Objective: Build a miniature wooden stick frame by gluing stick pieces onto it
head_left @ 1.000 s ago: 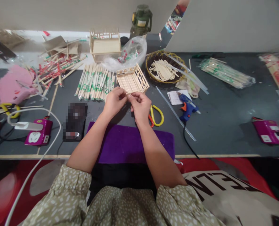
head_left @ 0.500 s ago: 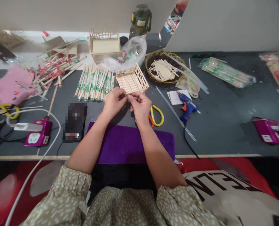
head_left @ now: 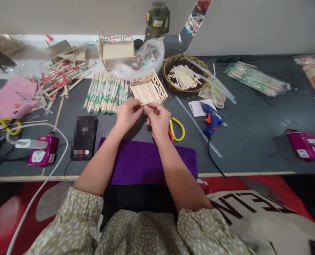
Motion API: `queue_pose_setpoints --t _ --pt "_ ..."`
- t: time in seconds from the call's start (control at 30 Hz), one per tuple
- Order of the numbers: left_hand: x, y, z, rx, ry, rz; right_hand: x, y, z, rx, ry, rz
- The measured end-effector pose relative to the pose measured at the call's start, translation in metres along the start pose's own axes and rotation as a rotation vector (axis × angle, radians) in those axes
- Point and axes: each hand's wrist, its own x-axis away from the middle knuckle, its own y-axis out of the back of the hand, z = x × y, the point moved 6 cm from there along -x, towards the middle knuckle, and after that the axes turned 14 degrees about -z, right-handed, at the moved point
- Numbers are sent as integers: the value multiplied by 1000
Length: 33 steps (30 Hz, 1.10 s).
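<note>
A small wooden-stick model [head_left: 146, 89] with a slatted floor and lattice sides sits tilted on the dark table, its near edge at my fingertips. My left hand [head_left: 130, 115] and my right hand [head_left: 158, 118] are both closed, thumbs and fingers pinching at that near edge, almost touching each other. Whether a separate small piece is between the fingertips is hidden. Scissors [head_left: 178, 130] with yellow and red handles lie just right of my right hand. Below my wrists is a folded purple cloth [head_left: 152, 159].
Wrapped chopsticks [head_left: 105, 92] lie left of the model; a basket [head_left: 170, 83] of short sticks stands right. A blue glue gun [head_left: 212, 120] with a cord and a clear glue stick [head_left: 197, 124] lie at right. A phone [head_left: 84, 136] is at left. Behind stands a larger stick model [head_left: 117, 53].
Both hands keep the same pinch at the model's near edge. The view has shifted slightly; nothing on the table has visibly moved.
</note>
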Motion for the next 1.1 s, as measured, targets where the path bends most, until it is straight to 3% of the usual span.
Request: queue_pose_setpoints --t 1.1 --pt "-4 3 -7 14 14 20 4 -2 13 -87 -170 -43"
